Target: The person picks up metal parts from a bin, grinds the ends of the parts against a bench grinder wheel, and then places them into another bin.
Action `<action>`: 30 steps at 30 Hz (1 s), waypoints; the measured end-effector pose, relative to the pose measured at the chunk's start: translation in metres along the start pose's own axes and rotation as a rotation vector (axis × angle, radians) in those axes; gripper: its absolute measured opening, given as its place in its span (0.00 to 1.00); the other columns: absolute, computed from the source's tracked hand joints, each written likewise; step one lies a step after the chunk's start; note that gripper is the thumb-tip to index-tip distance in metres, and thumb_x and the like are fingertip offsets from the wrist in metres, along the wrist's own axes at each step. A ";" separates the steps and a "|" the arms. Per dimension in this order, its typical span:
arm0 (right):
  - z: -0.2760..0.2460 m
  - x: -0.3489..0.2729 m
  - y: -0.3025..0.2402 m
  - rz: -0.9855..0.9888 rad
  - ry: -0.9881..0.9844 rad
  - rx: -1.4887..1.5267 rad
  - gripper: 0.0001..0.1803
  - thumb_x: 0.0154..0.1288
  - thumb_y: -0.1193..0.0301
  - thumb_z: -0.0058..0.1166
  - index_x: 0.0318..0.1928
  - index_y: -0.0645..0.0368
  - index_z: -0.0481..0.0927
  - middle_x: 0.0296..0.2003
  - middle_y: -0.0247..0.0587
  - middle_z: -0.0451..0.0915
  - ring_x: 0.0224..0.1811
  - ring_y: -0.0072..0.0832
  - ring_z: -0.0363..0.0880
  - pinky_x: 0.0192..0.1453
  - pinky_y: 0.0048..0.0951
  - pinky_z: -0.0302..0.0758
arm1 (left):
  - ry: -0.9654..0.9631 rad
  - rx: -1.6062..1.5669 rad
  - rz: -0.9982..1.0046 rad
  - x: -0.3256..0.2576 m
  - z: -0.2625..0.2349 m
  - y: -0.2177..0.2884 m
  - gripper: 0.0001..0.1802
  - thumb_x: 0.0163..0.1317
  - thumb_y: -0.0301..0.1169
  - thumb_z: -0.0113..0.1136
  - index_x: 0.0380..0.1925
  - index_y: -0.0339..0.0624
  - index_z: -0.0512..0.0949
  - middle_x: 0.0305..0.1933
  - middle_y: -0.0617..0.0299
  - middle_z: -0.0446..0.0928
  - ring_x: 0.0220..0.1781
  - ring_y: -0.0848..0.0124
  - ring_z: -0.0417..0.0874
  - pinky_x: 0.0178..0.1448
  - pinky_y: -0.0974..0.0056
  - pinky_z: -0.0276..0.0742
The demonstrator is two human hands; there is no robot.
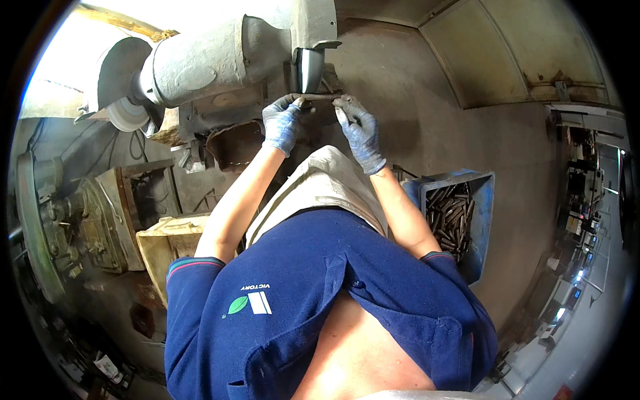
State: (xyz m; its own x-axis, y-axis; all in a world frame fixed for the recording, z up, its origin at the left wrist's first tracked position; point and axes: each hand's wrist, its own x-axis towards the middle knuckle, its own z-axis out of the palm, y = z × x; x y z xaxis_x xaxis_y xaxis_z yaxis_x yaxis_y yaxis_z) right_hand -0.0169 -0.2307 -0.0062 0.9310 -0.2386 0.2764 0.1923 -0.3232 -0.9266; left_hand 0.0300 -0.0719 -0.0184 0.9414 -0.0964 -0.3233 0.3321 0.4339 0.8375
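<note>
Both knit-gloved hands, left hand and right hand, grip flat metal strip.

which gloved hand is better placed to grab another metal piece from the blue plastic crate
Right. The right hand holds the thin metal bar at the grinding wheel on the side where the blue crate sits; the left hand is farther.

Your left hand and right hand wear knitted grey-blue cloth gloves, matt and dusty. Between them you hold a thin, dull metal strip against the glossy grinding wheel at top centre. The grinder's motor housing, upper left, is rough cast metal under matt grey dust. At right, a scuffed blue plastic crate holds dark, dull metal rods.
</note>
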 end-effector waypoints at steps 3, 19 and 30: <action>-0.005 0.004 0.004 0.040 0.002 0.032 0.08 0.56 0.76 0.60 0.38 0.63 0.83 0.39 0.42 0.82 0.46 0.29 0.78 0.55 0.28 0.71 | 0.035 -0.006 -0.021 0.003 0.006 -0.006 0.06 0.61 0.23 0.56 0.35 0.32 0.79 0.33 0.57 0.81 0.31 0.71 0.82 0.36 0.70 0.78; 0.045 0.003 0.013 0.204 -0.053 0.279 0.05 0.58 0.74 0.59 0.34 0.62 0.82 0.32 0.36 0.82 0.35 0.18 0.76 0.42 0.22 0.72 | 0.159 -0.025 -0.025 0.008 -0.038 0.000 0.04 0.62 0.21 0.53 0.36 0.33 0.76 0.31 0.56 0.80 0.30 0.69 0.82 0.35 0.68 0.79; 0.018 0.007 0.033 0.364 -0.018 0.401 0.10 0.61 0.69 0.58 0.26 0.61 0.80 0.22 0.21 0.72 0.26 0.12 0.65 0.32 0.20 0.66 | 0.097 0.059 -0.029 0.021 -0.014 -0.019 0.06 0.60 0.23 0.57 0.35 0.30 0.78 0.29 0.56 0.81 0.28 0.72 0.81 0.36 0.70 0.77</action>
State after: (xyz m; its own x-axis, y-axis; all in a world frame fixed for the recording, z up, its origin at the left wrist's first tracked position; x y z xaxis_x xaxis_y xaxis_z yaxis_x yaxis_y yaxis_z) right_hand 0.0011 -0.2270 -0.0399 0.9640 -0.2530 -0.0819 -0.0436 0.1536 -0.9872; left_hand 0.0431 -0.0696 -0.0471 0.9222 -0.0199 -0.3863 0.3645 0.3788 0.8507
